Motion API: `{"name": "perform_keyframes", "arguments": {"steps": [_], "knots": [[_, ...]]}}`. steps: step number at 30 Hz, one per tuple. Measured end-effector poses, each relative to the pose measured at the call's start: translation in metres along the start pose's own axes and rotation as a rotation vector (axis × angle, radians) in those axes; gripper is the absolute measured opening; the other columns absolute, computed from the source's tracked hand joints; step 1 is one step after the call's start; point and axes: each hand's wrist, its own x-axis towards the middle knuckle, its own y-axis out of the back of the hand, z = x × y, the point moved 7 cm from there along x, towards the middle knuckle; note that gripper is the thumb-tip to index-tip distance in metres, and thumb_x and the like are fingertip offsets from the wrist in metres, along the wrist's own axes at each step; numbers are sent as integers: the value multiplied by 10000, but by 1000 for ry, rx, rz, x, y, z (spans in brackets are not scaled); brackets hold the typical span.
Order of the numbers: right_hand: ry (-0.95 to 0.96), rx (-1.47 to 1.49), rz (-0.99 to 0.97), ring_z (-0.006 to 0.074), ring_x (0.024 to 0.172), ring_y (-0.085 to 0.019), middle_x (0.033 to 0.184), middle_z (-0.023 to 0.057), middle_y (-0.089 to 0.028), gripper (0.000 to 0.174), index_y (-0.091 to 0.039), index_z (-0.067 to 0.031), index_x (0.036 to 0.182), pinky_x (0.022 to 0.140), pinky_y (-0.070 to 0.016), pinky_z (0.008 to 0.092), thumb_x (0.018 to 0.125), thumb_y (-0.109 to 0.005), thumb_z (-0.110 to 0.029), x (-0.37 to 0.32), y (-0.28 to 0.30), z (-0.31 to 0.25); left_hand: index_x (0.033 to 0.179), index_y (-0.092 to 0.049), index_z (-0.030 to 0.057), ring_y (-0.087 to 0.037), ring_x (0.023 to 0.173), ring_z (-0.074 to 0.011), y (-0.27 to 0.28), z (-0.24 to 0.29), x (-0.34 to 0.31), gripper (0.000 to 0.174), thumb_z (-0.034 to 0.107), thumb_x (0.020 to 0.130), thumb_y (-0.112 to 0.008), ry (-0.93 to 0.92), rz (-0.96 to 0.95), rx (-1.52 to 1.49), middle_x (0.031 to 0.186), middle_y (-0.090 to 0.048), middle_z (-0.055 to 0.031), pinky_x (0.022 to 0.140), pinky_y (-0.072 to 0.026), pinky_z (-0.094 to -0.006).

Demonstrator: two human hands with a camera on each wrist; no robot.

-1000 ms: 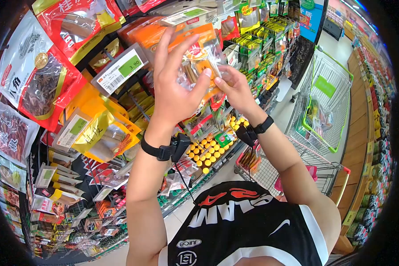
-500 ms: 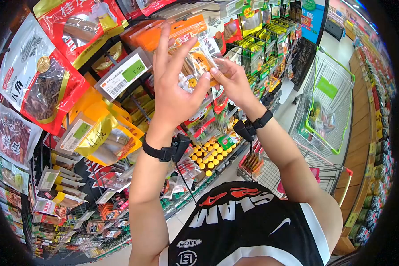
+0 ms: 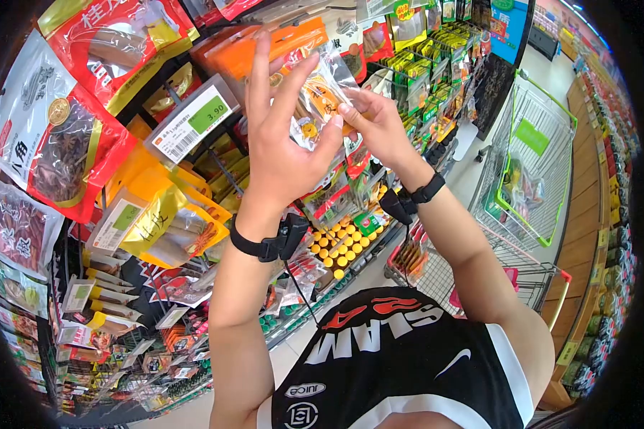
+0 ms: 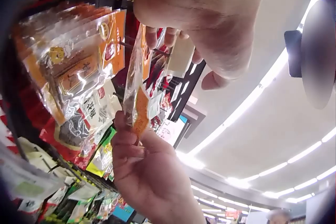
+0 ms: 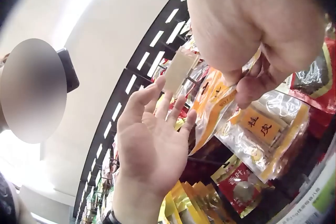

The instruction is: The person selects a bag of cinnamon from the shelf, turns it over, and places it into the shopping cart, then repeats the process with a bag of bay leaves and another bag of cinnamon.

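My right hand (image 3: 379, 129) pinches the lower edge of a clear packet of cinnamon bark (image 3: 313, 100) with an orange label, thumb on the near side. The left wrist view shows this packet (image 4: 137, 108) nearly edge-on, upright in the fingers, beside the hanging row. My left hand (image 3: 283, 143) is raised at the packet's other side, fingers spread and straight, overlapping it in the head view. The right wrist view shows that left palm (image 5: 152, 140) with nothing in it. More orange-topped cinnamon packets (image 4: 79, 66) hang on a hook just behind.
A price tag (image 3: 197, 118) juts out left of my left hand. Star anise bags (image 3: 64, 136) and yellow packets (image 3: 175, 222) hang around it. Yellow-capped jars (image 3: 340, 247) stand lower down. Shopping carts (image 3: 529, 164) stand in the aisle at the right.
The pinched packet has tilted, and its orange label shows more plainly, with the orange header strip of the hanging packets behind it. Both hands stay at about the same place.
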Motion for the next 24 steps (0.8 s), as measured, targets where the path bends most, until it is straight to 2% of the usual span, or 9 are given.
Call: {"name": "perform_keyframes", "arguments": {"steps": [1, 4, 10, 13, 16, 19, 20, 22, 24], "knots": [[-2, -7, -3, 52, 830, -626, 1089, 39, -722, 385, -604, 29, 1335, 616, -505, 223, 1026, -663, -194, 1, 0, 0, 1421, -598, 94, -369, 1491, -406, 0, 0, 1, 666, 118, 774, -753, -5, 0, 13, 1644, -289, -261, 1171, -361, -482], [-12, -19, -14, 53, 827, -632, 1072, 40, -729, 386, -614, 17, 1331, 612, -506, 221, 1020, -672, -204, 0, 1, 2, 1384, -628, 74, -478, 1352, -416, -1, 1, 1, 619, 172, 791, -774, -32, 17, 37, 1646, -276, -269, 1104, -402, -490], [-55, -29, 19, 53, 747, -635, 995, 75, -727, 346, -623, 2, 1265, 581, -511, 226, 1007, -693, -217, 0, 3, 3, 1388, -633, 94, -475, 1356, -406, -4, 1, -7, 630, 171, 779, -774, 12, -12, 60, 1640, -281, -273, 1066, -441, -465], [-69, -40, 36, 53, 726, -636, 954, 78, -718, 331, -608, 5, 1213, 575, -516, 232, 999, -705, -228, 0, -5, -2, 1378, -638, 91, -471, 1370, -401, -13, 2, -18, 619, 167, 778, -771, 110, -48, -43, 1632, -290, -273, 1063, -447, -456], [-34, -57, 16, 68, 718, -646, 921, 73, -708, 376, -574, 15, 1212, 570, -517, 248, 985, -722, -246, 13, -7, 12, 1376, -630, 53, -420, 1455, -406, -23, 16, -31, 596, 148, 802, -757, 128, -139, -84, 1607, -346, -283, 1168, -363, -482], [59, -220, 105, 130, 762, -673, 898, 116, -696, 523, -531, 33, 1252, 618, -534, 305, 936, -776, -305, 27, -6, 24, 1208, -687, -2, -587, 1269, -380, -37, 33, -68, 421, 138, 815, -742, 156, -150, -188, 1407, -573, -244, 1080, -450, -472], [-117, -135, 35, 154, 807, -673, 905, 137, -694, 584, -532, 46, 1237, 671, -542, 333, 910, -796, -358, 24, -7, 32, 1160, -694, -10, -626, 1203, -371, -40, 42, -82, 377, 136, 816, -741, 146, -176, -215, 1324, -639, -225, 1044, -477, -461], [110, -299, 99, 196, 776, -684, 916, 138, -707, 606, -529, 55, 1221, 671, -539, 343, 901, -796, -384, 17, 2, 18, 1066, -702, -10, -675, 1051, -333, -50, 55, -117, 277, 102, 815, -737, 252, -255, -368, 1106, -720, -181, 984, -504, -426], [171, -422, 79, 253, 758, -689, 949, 148, -709, 584, -535, 27, 1222, 668, -541, 362, 895, -798, -378, -6, 18, 7, 1041, -717, 12, -694, 947, -324, -63, 51, -170, 260, 90, 798, -766, 428, -338, -412, 1017, -728, -151, 894, -531, -415]]}}
